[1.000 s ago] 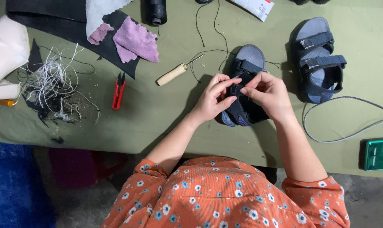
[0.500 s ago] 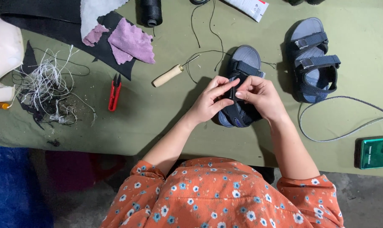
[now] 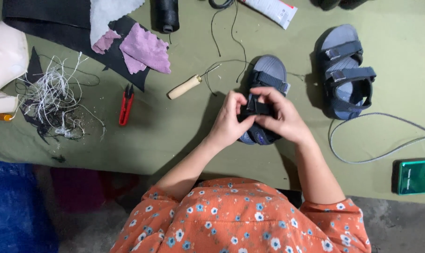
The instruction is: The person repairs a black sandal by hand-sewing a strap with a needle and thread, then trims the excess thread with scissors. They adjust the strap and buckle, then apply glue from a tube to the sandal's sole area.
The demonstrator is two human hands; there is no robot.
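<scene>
A person in an orange floral top leans over an olive-green cloth-covered desk [image 3: 175, 140], seen from above. Both hands meet at the centre on a small dark-blue sandal with a grey footbed and webbing straps [image 3: 267, 70], which lies on the desk with its far end pointing to 12 o'clock. The left hand [image 3: 229, 122] is curled, fingertips pinching the black middle strap [image 3: 258, 108]. The right hand [image 3: 282, 119] is also closed on that strap from the 3 o'clock side, thumb on top.

Judging from the grip, the work is on the strap. It would go best with the strap held flat and taut between both thumbs, the sole kept pressed to the desk so it cannot twist.

At 2 o'clock lies the matching blue sandal [image 3: 344, 70], straps fastened, apart from the first. At 10 o'clock rests a wooden-handled awl with a thin metal tip [image 3: 188, 85], trailing dark thread. Further left sit small red thread snips [image 3: 125, 105] and a tangle of white and black thread offcuts [image 3: 53, 105]. At 11 o'clock are soft mauve fabric scraps [image 3: 144, 50] on black sheet material, and a black thread spool [image 3: 167, 15]. A grey cord [image 3: 376, 154] loops at 4 o'clock near a glossy green box [image 3: 417, 176].
</scene>
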